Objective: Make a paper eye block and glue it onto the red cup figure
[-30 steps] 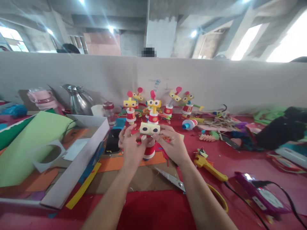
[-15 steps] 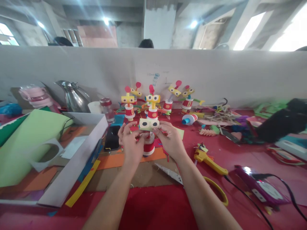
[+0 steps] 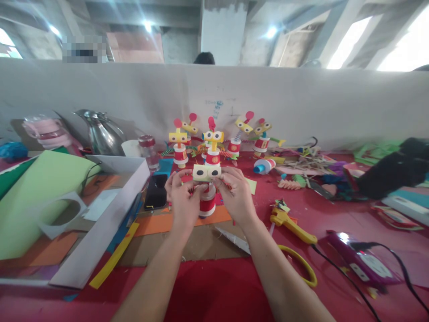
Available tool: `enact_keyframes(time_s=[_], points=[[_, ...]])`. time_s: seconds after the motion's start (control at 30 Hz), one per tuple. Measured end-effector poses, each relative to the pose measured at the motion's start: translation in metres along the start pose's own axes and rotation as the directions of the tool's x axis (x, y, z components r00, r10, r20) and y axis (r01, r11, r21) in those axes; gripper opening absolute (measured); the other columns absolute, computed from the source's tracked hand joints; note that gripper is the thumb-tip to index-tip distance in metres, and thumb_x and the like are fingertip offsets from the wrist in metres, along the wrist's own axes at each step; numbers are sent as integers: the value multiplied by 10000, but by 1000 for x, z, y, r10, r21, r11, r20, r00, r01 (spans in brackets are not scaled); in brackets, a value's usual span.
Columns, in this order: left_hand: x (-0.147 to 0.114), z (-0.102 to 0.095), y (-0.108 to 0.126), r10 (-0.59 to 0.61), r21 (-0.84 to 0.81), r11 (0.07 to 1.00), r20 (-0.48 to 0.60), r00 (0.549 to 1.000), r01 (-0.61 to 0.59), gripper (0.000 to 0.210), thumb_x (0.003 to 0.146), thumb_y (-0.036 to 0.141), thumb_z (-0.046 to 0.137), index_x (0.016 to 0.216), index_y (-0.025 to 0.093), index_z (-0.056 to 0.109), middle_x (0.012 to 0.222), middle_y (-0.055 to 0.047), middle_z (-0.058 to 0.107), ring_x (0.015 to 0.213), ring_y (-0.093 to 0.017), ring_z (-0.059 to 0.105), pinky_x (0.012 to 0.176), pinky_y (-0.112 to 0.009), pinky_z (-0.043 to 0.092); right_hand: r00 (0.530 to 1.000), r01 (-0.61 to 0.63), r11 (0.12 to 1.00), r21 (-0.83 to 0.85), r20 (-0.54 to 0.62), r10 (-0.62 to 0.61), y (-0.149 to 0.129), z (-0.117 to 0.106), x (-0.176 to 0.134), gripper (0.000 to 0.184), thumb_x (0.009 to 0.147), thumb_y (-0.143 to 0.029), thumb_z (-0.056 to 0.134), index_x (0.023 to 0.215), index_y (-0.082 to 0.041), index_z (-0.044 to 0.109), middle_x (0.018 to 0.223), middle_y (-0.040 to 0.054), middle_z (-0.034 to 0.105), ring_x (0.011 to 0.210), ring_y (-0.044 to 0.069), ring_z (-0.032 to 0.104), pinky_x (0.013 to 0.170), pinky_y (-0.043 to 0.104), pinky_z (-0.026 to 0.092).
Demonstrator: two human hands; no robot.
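A: Where is the head with the two eyes?
B: The head (image 3: 207, 173) is up in the middle, between both hands. It's pale yellow, and the eyes look this way.

A: What is the right hand doing?
B: The right hand (image 3: 237, 193) is pinching the head's lower right corner with thumb and finger.

A: And the left hand?
B: The left hand (image 3: 185, 197) is bent, with its thumb and finger near the head's lower left corner. I can't tell if it pinches the head or the cup.

A: Which cup?
B: The red and white cup (image 3: 208, 205) just under the head. Fingers hide the spot between, so I can't tell if they touch.

A: What's near the hands?
B: An orange strip (image 3: 150, 223) and some cardboard (image 3: 201, 248) lie on the red table (image 3: 208, 286). The scissors (image 3: 236, 240) go under the right arm. A phone (image 3: 156, 192) is to the left, near the white box (image 3: 103, 232). The yellow glue gun (image 3: 293, 228) is to the right.

A: What's at the back?
B: Little toys (image 3: 181, 155) with yellow faces and red dots on top stand by the wall (image 3: 134, 89). Another cup (image 3: 268, 167) lies on its side, to their right.
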State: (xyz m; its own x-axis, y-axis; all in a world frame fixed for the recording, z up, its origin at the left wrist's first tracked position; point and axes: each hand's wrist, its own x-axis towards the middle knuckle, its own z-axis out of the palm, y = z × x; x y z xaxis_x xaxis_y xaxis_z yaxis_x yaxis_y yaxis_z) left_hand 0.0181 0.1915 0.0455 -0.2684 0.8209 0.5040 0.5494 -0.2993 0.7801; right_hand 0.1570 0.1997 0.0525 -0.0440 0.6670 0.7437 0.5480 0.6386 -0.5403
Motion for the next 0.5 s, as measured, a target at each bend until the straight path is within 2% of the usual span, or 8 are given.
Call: enact_keyframes(time_s=[0.2,0.37,0.5], points=[[0,0,-2,3,-9,1000,6,1000,-3,89,756,216,701,702,257,759,1215,-28,605,1257,-313,349,1089,-511,307,1000,-26,999,41,0,26,2,1,-1,158,912,-256,600,775,-240,676,993,51,704,991,240,570,854,411,477],[-3,-7,-7,58,50,997,-26,998,-57,120,752,298,719,858,282,770,1281,-30,589,1315,-321,320,1087,-517,303,999,-53,994,99,5,52,0,0,0,159,918,-273,574,813,-232,686,1046,78,696,1027,240,587,876,406,488],[-2,-20,-10,61,19,998,-126,990,-59,199,738,356,737,919,274,745,1268,-47,591,1298,-307,375,1094,-499,297,999,-44,993,109,28,41,-3,-2,1,187,931,-297,551,806,-234,675,1070,80,691,1043,239,595,888,402,485]])
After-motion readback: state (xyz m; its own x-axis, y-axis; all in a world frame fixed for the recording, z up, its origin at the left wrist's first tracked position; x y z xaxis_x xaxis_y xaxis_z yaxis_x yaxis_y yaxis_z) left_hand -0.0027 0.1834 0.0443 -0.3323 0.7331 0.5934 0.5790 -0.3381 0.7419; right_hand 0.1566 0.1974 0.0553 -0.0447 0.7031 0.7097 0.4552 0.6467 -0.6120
